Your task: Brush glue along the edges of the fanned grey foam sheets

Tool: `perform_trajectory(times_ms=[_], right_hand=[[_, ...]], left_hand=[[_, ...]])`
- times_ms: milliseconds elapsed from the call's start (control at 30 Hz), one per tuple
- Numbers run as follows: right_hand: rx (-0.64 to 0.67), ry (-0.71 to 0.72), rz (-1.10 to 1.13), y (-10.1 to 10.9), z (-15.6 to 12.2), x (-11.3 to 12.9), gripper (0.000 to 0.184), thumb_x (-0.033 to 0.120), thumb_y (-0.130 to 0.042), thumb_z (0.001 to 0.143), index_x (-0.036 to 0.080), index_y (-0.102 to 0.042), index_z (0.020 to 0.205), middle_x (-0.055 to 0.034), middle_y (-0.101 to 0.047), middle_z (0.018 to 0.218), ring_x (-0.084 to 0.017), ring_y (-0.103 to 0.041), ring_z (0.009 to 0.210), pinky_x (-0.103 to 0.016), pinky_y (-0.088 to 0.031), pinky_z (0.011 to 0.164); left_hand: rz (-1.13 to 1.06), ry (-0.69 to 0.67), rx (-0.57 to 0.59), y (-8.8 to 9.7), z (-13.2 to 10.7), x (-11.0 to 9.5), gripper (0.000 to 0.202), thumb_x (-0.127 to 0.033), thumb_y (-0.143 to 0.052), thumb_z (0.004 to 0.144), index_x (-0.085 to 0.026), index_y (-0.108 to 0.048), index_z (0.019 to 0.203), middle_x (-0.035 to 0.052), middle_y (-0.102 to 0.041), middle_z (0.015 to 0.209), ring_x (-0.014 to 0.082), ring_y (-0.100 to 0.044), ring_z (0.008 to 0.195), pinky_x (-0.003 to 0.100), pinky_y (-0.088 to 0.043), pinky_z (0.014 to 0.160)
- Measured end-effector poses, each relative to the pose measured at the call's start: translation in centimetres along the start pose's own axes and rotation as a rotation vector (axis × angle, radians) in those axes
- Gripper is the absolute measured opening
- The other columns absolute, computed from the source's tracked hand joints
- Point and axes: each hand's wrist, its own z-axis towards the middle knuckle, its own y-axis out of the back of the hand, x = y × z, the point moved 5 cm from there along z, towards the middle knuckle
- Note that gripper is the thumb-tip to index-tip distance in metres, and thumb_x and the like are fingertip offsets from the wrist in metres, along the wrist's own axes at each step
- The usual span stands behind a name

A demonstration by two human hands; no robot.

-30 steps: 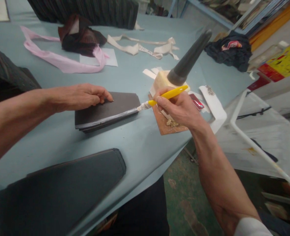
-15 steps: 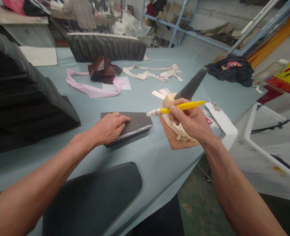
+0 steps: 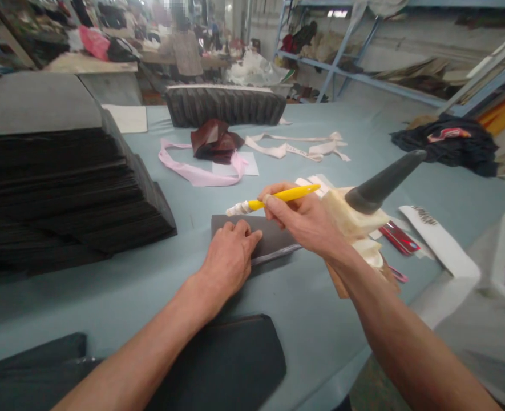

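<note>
My left hand point(image 3: 230, 257) lies on a small stack of dark grey sheets point(image 3: 273, 237) on the blue-grey table, its fingers curled and pressing down on the top sheet. My right hand point(image 3: 306, 220) is closed around a yellow-handled brush point(image 3: 273, 198) whose whitish, glue-coated tip points left above the far edge of that stack. Just right of my right hand stands a glue-crusted pot point(image 3: 350, 220) with a dark conical handle point(image 3: 383, 182) sticking up out of it.
A tall pile of black sheets point(image 3: 64, 188) fills the left. More dark pieces point(image 3: 230, 365) lie at the near edge. Pink ribbon point(image 3: 196, 171), dark red cloth point(image 3: 213, 140), cream strips point(image 3: 295, 145), a pleated black bundle point(image 3: 226, 105) and black cloth point(image 3: 449, 142) lie farther back. A white label point(image 3: 438, 240) sits right.
The view has swung up and left, bringing the tall black pile into sight. The brush has moved from the stack's right end to over its far edge. My left hand has stayed pressed on the stack.
</note>
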Motion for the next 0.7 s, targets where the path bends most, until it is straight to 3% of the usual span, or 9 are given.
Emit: perform_trajectory(times_ms=[200,333,467,600,700], right_hand=[[0.141,-0.003,0.026,-3.1,2.2,-1.6,0.051,0.071,-0.073,0.097,0.021,-0.067,0.093,0.0028,-0.06,0.079,-0.012,-0.054,0.071,-0.028,-0.045,0.066],[0.177,-0.03,-0.02,-4.2,2.8,-2.6,0.038,0.06,-0.07,0.1,0.022,-0.068,0.095,0.0009,-0.06,0.085,-0.014,-0.053,0.075,-0.031,-0.046,0.071],[0.194,-0.067,-0.153,-4.2,3.0,-3.6,0.026,0.049,-0.066,0.101,0.023,-0.068,0.098,-0.001,-0.064,0.088,-0.017,-0.056,0.078,-0.034,-0.046,0.074],[0.2,-0.114,-0.239,-3.4,3.0,-4.2,0.028,0.048,-0.063,0.099,0.021,-0.068,0.098,0.0004,-0.064,0.086,-0.016,-0.058,0.075,-0.033,-0.046,0.074],[0.169,-0.106,-0.267,-2.9,3.2,-3.9,0.027,0.047,-0.063,0.101,0.02,-0.068,0.098,0.0006,-0.064,0.086,-0.015,-0.058,0.076,-0.032,-0.047,0.075]], left_hand=[[0.009,0.009,0.014,0.2,0.1,-0.3,0.054,-0.004,-0.047,0.097,-0.023,-0.07,0.142,0.0154,-0.068,0.136,0.0326,-0.066,0.111,0.051,-0.058,0.098],[0.016,0.021,0.012,0.2,0.0,-0.5,0.052,-0.003,-0.052,0.095,-0.023,-0.07,0.139,0.0159,-0.066,0.144,0.0326,-0.067,0.115,0.05,-0.059,0.099],[0.02,0.032,0.009,0.4,0.1,-0.6,0.055,-0.002,-0.054,0.094,-0.024,-0.07,0.141,0.0164,-0.066,0.145,0.0326,-0.068,0.115,0.05,-0.06,0.097],[0.018,0.036,-0.001,0.5,0.0,-0.6,0.056,-0.003,-0.051,0.095,-0.023,-0.068,0.146,0.0177,-0.064,0.148,0.0335,-0.067,0.118,0.051,-0.059,0.099],[0.015,0.025,0.002,0.3,-0.1,-0.6,0.054,-0.005,-0.048,0.097,-0.021,-0.069,0.144,0.0167,-0.068,0.138,0.0344,-0.067,0.116,0.052,-0.059,0.1]])
